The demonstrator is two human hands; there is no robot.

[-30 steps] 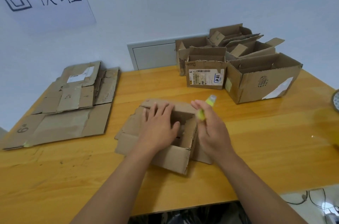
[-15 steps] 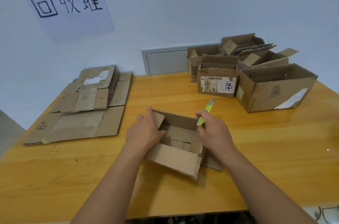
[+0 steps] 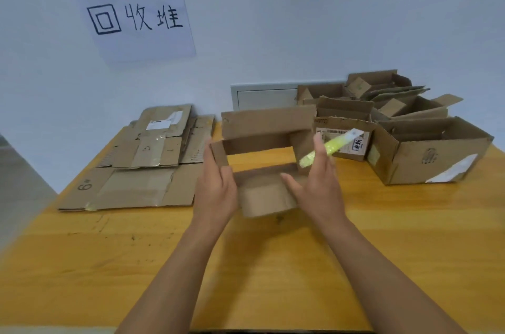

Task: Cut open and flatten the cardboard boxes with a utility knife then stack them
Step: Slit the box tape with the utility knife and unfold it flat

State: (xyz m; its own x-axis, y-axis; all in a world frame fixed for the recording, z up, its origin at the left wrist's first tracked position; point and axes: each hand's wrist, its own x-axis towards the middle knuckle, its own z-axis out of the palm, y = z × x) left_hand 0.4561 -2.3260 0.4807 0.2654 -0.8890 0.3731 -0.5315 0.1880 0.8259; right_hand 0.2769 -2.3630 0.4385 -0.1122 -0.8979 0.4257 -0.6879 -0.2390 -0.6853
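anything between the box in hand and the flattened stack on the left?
Nothing visible. The box is held up between both hands, and only bare table lies between it and the flattened stack. The uncut boxes sit right.

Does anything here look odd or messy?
Mostly tidy. The box held between both hands has no top or bottom; the table shows through it. The right hand also holds a yellow-green knife, blurred. Boxes at the back right sit jumbled.

Left grip point(image 3: 216, 191) and right grip point(image 3: 318, 186) raised, clasping.
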